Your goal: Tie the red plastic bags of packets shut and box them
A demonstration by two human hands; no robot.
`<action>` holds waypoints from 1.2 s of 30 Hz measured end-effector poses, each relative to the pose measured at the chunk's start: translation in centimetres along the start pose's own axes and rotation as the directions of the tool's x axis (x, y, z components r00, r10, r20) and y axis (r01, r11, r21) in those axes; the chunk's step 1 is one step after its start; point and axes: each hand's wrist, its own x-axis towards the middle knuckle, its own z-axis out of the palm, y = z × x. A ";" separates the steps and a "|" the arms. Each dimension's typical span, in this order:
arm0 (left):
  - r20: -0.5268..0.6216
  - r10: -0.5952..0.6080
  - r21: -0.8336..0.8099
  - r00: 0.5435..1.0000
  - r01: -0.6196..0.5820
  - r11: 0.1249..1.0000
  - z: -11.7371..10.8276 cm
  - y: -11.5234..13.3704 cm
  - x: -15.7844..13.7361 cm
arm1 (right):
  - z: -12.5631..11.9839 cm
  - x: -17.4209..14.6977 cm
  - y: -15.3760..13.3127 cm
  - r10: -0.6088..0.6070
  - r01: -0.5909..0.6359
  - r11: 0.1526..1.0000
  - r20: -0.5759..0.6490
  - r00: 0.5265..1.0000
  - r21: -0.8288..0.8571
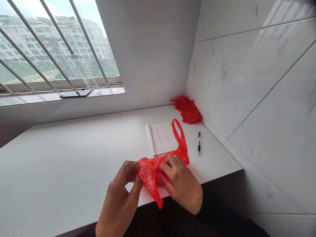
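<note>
A thin red plastic bag [150,174] is stretched between my hands over the table's front edge. My left hand [123,191] pinches its left side between thumb and fingers. On the other side, my right hand [179,182] has its fingers closed on the bag's crumpled middle. One handle loop stands up toward the notepad, and another end hangs down past the table edge. The tips of my right fingers are partly hidden in the folds.
Behind the bag lies an open notepad [164,138] with handwriting. A pen [199,148] and its cap [199,134] are to the right. Another crumpled red bag [189,110] sits in the corner. A bottle [85,74] and a dark flat device [75,94] are on the windowsill.
</note>
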 end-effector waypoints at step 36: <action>0.064 -0.038 0.006 0.997 0.037 0.999 -2.4 0.3 -3.3 | -0.5 -0.6 0.0 0.151 -0.130 0.987 0.270 0.951 -0.095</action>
